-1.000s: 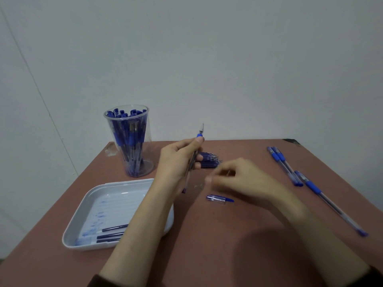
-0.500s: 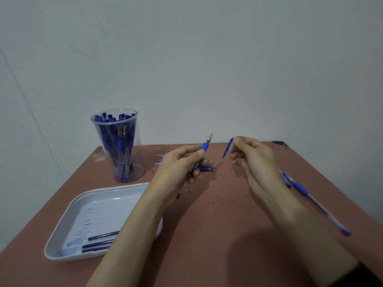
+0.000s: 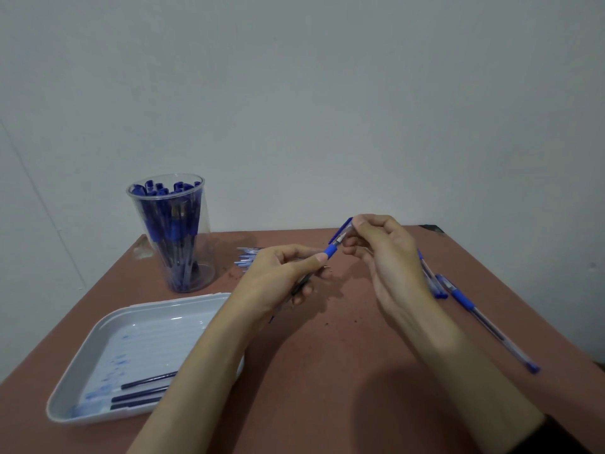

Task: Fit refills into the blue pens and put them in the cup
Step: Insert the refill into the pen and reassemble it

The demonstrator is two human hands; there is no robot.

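My left hand (image 3: 281,276) grips a blue pen (image 3: 330,251) by its barrel, tip pointing up and to the right. My right hand (image 3: 386,253) pinches a clear pen cap (image 3: 342,231) with a blue clip, and the cap sits over the pen's tip. A clear plastic cup (image 3: 173,234) full of capped blue pens stands at the back left of the table. A small heap of refills (image 3: 246,258) lies behind my left hand, partly hidden by it.
A white tray (image 3: 98,335) with three dark refills (image 3: 144,393) and blue ink smears sits at the front left. Blue pens (image 3: 474,311) lie on the brown table (image 3: 327,371) to the right of my right wrist. A pale wall rises behind.
My right hand picked the cap up from the table, lifted it and brought it leftward onto the pen's tip. My left hand kept hold of the pen.
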